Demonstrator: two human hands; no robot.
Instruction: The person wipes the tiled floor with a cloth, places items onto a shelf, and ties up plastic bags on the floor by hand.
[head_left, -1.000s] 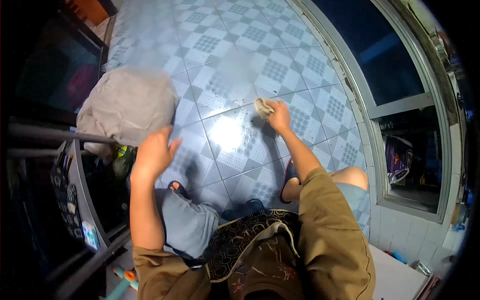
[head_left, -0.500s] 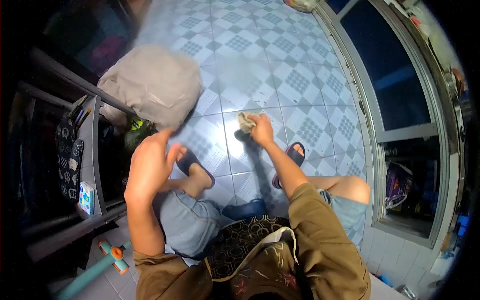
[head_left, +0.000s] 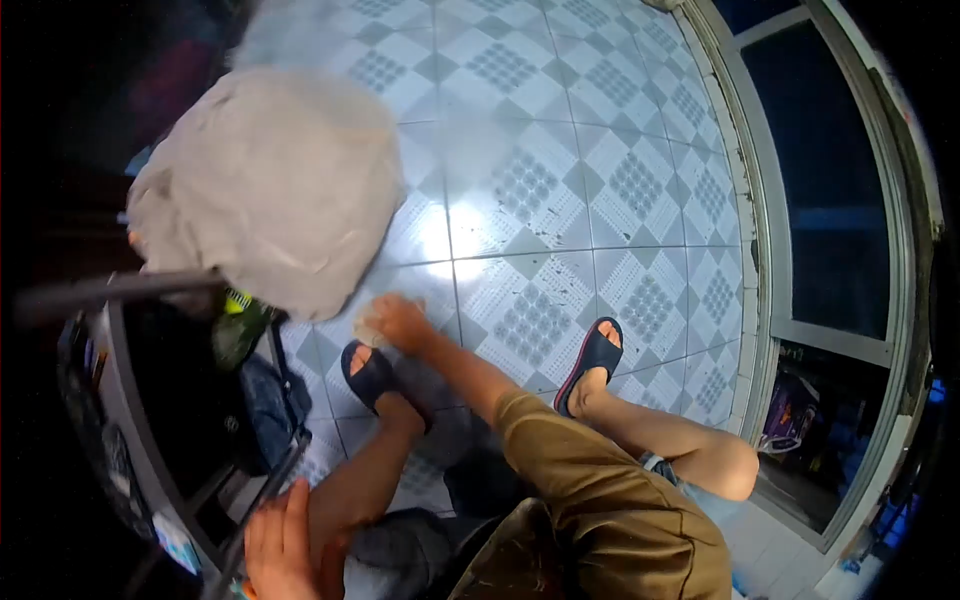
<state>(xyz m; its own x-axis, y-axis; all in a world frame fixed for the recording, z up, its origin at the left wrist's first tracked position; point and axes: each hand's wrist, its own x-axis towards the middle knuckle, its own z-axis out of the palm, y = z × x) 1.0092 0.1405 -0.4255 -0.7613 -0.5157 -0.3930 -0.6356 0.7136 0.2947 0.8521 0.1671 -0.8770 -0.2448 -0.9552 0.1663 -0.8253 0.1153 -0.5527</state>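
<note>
A light beige cloth is bunched under the fingers of my right hand, low over the tiled floor and just beyond the toes of the dark slipper on my left foot. My left hand is near the bottom edge, close to my left knee, with its fingers stretched out and nothing seen in them. Part of that hand is cut off by the frame. On my right foot is another dark slipper.
A big beige fabric-covered bundle stands at the upper left. Below it, a dark rack with a metal rail runs along my left side. A metal-framed window or door lines the right side, with a purple package behind it.
My right hand has moved left and nearer with the cloth, to beside my left foot. My left hand has dropped from in front of the bundle to near my knee. The camera view has shifted.
</note>
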